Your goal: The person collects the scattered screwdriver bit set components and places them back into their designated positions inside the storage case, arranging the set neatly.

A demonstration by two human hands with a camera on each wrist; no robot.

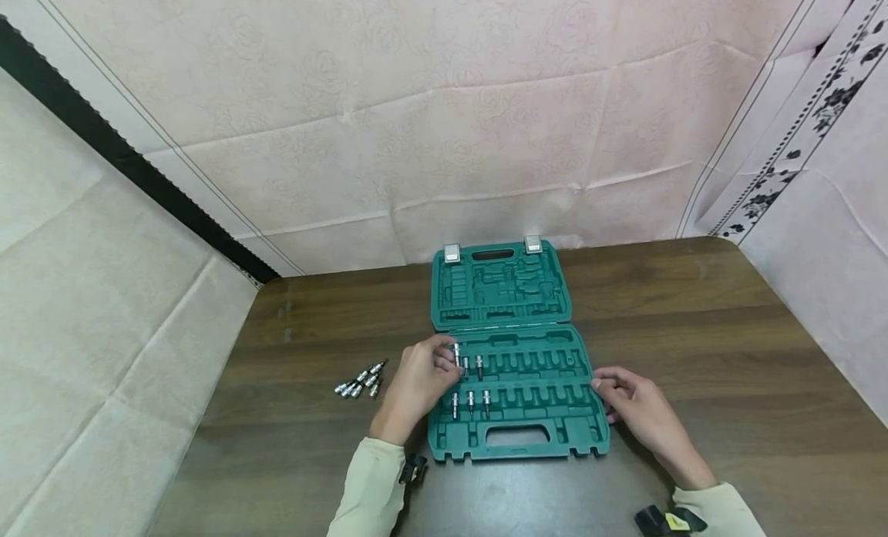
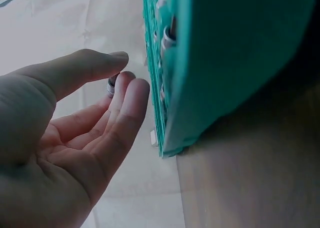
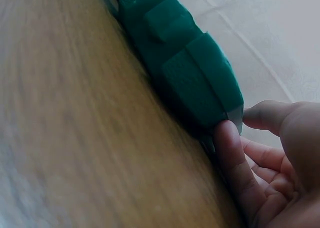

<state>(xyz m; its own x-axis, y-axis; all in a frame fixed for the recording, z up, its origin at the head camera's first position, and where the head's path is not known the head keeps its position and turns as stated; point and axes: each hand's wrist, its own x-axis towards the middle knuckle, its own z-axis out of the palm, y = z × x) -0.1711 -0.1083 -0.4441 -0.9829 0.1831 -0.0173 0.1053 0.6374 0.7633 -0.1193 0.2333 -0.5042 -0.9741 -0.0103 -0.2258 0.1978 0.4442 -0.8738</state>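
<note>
The green tool case (image 1: pixel 516 391) lies opened on the table, its lid leaning back. My left hand (image 1: pixel 423 375) is over the case's left side and pinches a small silver bit socket (image 2: pixel 111 87) between thumb and fingertips. Several bit sockets (image 1: pixel 487 401) stand in the left slots of both rows. At the right edge, my right hand (image 1: pixel 641 410) grips the case's side; in the right wrist view its thumb and a finger (image 3: pixel 231 143) meet the case corner.
A small pile of bit sockets (image 1: pixel 361 380) lies on the wooden table (image 1: pixel 305 444) left of the case. The lid (image 1: pixel 499 283) has two light latches and stands near a cloth backdrop (image 1: pixel 444 136). Cloth also hangs at both sides.
</note>
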